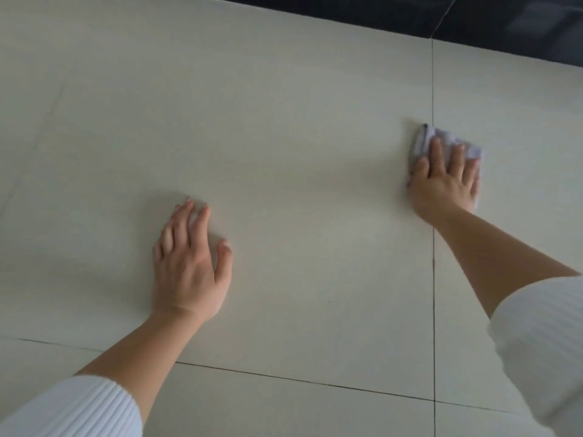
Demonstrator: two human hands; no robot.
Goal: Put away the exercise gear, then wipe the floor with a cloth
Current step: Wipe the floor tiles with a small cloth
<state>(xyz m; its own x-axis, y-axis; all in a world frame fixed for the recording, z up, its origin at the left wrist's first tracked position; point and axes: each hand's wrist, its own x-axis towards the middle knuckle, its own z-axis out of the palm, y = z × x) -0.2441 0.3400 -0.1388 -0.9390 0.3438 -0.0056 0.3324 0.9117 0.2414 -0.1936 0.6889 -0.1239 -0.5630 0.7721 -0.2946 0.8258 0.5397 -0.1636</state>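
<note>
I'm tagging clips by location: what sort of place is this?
Likely an indoor tiled floor, room unclear: large pale floor tiles with dark grout lines, a dark strip along the far edge.

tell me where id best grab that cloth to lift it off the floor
Probably the crumpled far edge of the cloth, pinched from above: it bunches up past the right hand, whose straight fingers press the rest flat on the floor.
</note>
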